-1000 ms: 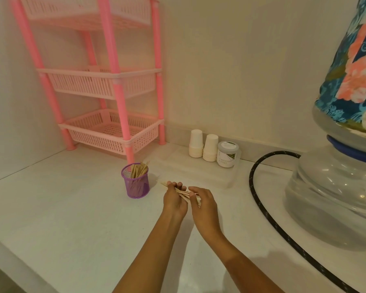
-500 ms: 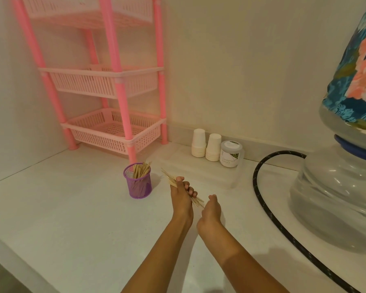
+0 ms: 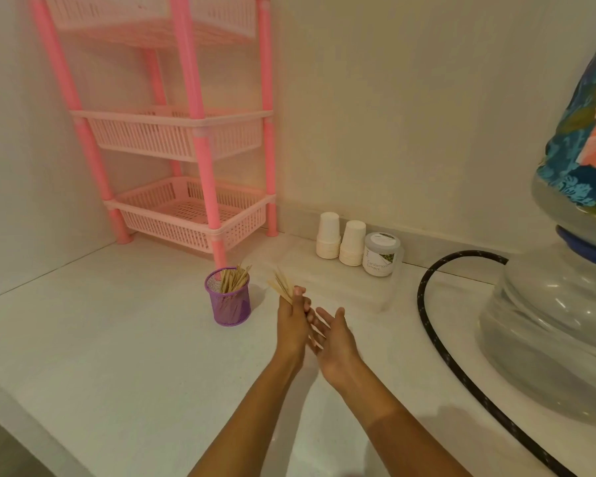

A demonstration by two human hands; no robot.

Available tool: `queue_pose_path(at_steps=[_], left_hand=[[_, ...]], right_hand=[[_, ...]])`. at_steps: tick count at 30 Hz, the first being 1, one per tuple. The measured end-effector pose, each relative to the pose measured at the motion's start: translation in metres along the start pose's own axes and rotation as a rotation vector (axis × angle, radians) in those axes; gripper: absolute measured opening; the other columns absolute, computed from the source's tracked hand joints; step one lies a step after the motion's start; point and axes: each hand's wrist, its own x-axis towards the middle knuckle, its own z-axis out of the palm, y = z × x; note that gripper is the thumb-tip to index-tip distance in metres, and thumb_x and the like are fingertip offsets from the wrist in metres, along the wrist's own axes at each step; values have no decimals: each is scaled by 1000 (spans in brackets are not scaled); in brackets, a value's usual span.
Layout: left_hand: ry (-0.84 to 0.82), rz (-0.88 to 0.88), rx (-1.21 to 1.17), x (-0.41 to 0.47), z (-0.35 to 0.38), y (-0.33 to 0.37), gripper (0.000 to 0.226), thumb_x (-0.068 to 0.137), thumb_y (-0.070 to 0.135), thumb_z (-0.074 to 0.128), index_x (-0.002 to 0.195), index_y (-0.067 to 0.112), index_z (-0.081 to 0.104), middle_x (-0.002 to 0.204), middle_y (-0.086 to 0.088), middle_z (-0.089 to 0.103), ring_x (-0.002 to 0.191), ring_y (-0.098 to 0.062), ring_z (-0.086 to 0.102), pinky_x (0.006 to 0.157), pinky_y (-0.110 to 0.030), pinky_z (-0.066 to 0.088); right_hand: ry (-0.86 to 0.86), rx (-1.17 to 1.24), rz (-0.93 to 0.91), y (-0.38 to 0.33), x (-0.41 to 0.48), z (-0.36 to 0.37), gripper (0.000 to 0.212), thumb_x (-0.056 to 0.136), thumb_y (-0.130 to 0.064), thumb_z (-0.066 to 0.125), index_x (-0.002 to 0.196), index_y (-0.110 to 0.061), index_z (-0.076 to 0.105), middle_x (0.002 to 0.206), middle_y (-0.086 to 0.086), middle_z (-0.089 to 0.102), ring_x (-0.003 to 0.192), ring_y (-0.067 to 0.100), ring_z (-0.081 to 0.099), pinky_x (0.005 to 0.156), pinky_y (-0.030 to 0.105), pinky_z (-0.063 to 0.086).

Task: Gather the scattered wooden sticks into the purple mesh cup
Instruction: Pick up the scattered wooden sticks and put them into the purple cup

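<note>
A purple mesh cup [image 3: 228,301] stands upright on the white counter with several wooden sticks [image 3: 234,279] poking out of its top. Just right of the cup, my left hand [image 3: 292,321] grips a bundle of wooden sticks [image 3: 281,284]; their far ends fan up and left toward the cup, and their near ends stick out below my fingers. My right hand [image 3: 334,339] is beside the left one, fingers spread, palm against the sticks' near ends. No loose sticks show on the counter.
A pink three-tier basket rack [image 3: 186,201] stands behind the cup. Two stacks of paper cups [image 3: 339,239] and a small lidded jar [image 3: 381,250] sit by the wall. A black hose [image 3: 437,325] curves past a big water bottle [image 3: 558,304] at right.
My left hand has raised and tilted the bundle toward the cup. My right hand has let go of the sticks and opened flat at their near ends.
</note>
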Motion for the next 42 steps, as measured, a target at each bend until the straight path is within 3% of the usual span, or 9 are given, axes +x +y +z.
queue_pose_path(at_steps=[5, 11, 14, 17, 22, 24, 26, 32, 42], left_hand=[[82, 216, 84, 37, -28, 39, 20, 102, 25, 35, 89, 25, 49, 66, 6, 41, 51, -1, 40, 49, -16, 37], [198, 409, 261, 86, -73, 78, 46, 103, 27, 32, 148, 21, 22, 78, 12, 49, 61, -6, 41, 50, -19, 40], [212, 505, 385, 96, -85, 89, 53, 103, 26, 29, 151, 26, 6, 138, 32, 39, 112, -15, 54, 89, -29, 49], [263, 466, 375, 112, -95, 92, 55, 103, 28, 28, 151, 25, 3, 159, -4, 17, 137, -33, 36, 109, -51, 37], [257, 473, 415, 115, -94, 89, 54, 103, 30, 28, 151, 27, 4, 146, 11, 30, 126, -33, 48, 103, -52, 43], [258, 412, 414, 117, -98, 79, 50, 103, 32, 29, 150, 28, 13, 141, -3, 45, 118, -37, 52, 96, -49, 48], [265, 356, 410, 120, -103, 69, 40, 102, 34, 31, 140, 23, 30, 119, -18, 57, 103, -35, 58, 82, -42, 51], [301, 357, 501, 126, -112, 54, 8, 101, 27, 36, 103, 20, 41, 87, -3, 54, 73, -18, 53, 54, -16, 41], [279, 363, 488, 122, -116, 48, 5, 100, 20, 42, 102, 19, 46, 76, 4, 57, 67, -6, 57, 55, -10, 43]], right_hand=[[30, -157, -23, -1, 9, -30, 48, 102, -41, 27, 131, -12, 51, 136, 8, 52, 128, 30, 46, 99, 37, 38], [36, -201, -51, 1, 17, -56, 42, 102, -38, 31, 126, -14, 54, 127, 5, 54, 113, 25, 49, 97, 37, 38], [23, -187, -55, 3, 20, -61, 36, 102, -37, 32, 119, -15, 55, 124, 5, 55, 111, 25, 50, 96, 37, 39], [15, -182, -62, 5, 23, -63, 35, 102, -36, 32, 117, -15, 56, 121, 5, 56, 109, 25, 51, 94, 36, 41], [13, -187, -83, 8, 27, -62, 34, 102, -33, 32, 115, -14, 56, 112, 4, 59, 99, 23, 54, 79, 30, 46], [8, -205, -91, 9, 28, -62, 34, 102, -32, 32, 114, -13, 57, 109, 4, 60, 93, 21, 55, 77, 28, 47], [6, -218, -102, 10, 29, -62, 34, 102, -31, 31, 114, -12, 57, 106, 4, 61, 90, 20, 56, 76, 28, 47], [-4, -301, -157, 11, 28, -58, 32, 103, -26, 30, 114, -9, 56, 102, 5, 60, 88, 21, 54, 76, 28, 46], [-251, -1147, -493, 42, 25, -5, 26, 100, -17, 43, 124, -13, 53, 124, 5, 56, 108, 13, 53, 84, 6, 40]])
